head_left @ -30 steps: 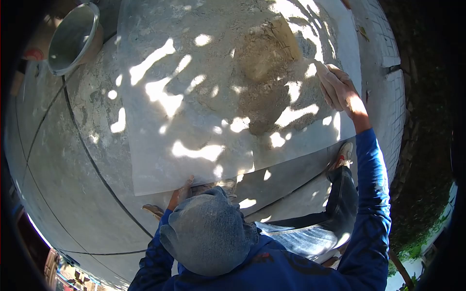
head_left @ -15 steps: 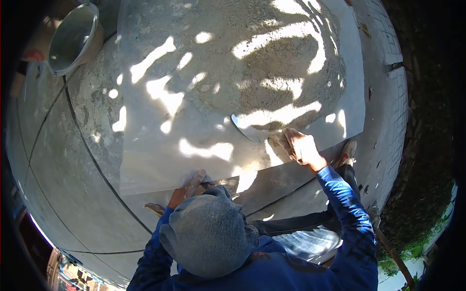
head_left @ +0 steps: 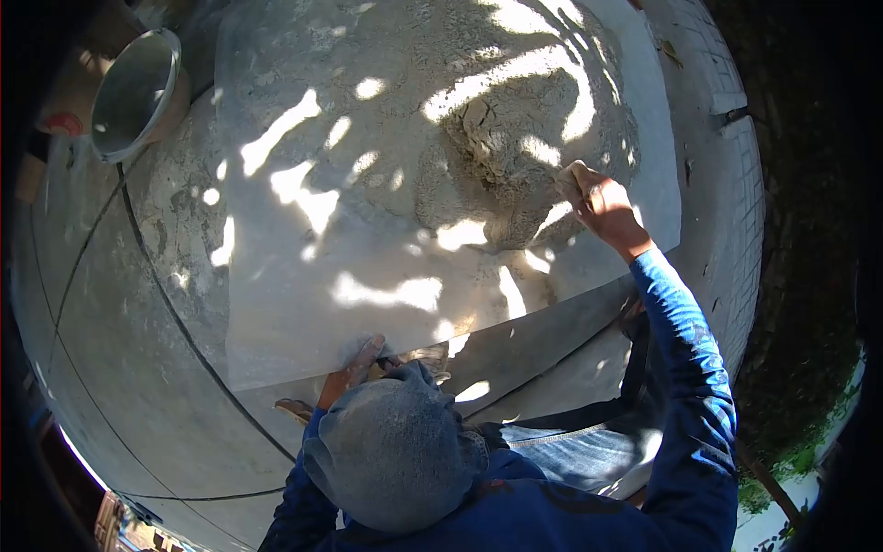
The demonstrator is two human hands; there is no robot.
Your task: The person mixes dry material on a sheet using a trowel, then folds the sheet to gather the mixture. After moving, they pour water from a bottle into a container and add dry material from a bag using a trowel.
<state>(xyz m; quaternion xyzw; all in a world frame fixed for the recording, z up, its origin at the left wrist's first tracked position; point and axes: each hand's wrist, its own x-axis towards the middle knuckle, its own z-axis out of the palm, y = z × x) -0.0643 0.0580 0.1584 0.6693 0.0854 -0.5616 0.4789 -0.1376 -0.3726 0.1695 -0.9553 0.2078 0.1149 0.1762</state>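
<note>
At the left, the dusty bare left hand point(head_left: 353, 373) lay low at the near edge of the large, pale, flat sheet point(head_left: 276, 342), its fingers partly hidden, so their grip could not be told. The broad, rough mound of grey powder point(head_left: 515, 124) sat on the sheet between the hands, toward the far side. Rightmost, the blue-sleeved right arm point(head_left: 685, 322) reached forward, the right hand point(head_left: 607, 213) angled inward at the mound's near right side, fingers curled, any grip unclear.

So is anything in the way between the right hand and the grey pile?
Nothing visible: the right hand is at the near right part of the grey pile. What the hand grips is hard to make out. The bucket stands off to the left.
</note>
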